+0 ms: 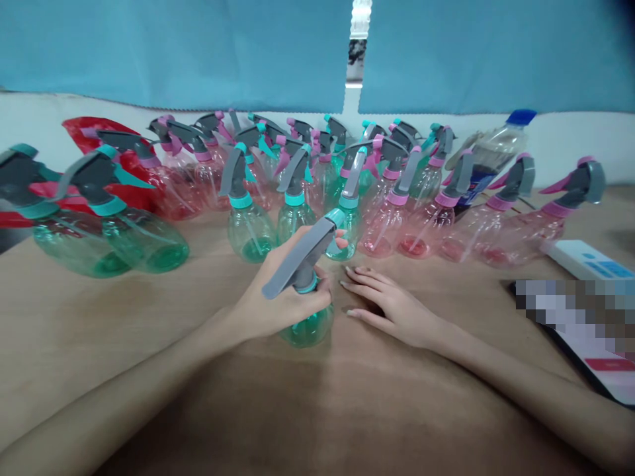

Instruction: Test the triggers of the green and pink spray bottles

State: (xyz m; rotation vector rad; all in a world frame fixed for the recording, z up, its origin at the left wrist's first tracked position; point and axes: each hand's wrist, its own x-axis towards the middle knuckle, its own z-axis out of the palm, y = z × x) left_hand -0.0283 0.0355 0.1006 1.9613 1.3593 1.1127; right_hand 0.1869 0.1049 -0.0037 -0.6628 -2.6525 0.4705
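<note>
My left hand [268,291] is wrapped around the neck of a green spray bottle [308,330] with a grey trigger head and a teal collar. The bottle stands on the wooden table [238,403], its nozzle turned away from me. Just to its right, my right hand [384,301] lies on the tabletop with its fingers stretched out, holding nothing. Beyond the hands stands a row of similar bottles: green spray bottles [251,235] with teal collars and pink spray bottles [384,228] with pink collars. Part of the held bottle is hidden by my fingers.
Two green spray bottles [143,241] stand at the left near a red plastic bag [131,175]. Several more fill the back by the wall. A clear bottle with a blue cap [501,142] leans behind. A phone [560,337] and a white box [590,261] lie at the right.
</note>
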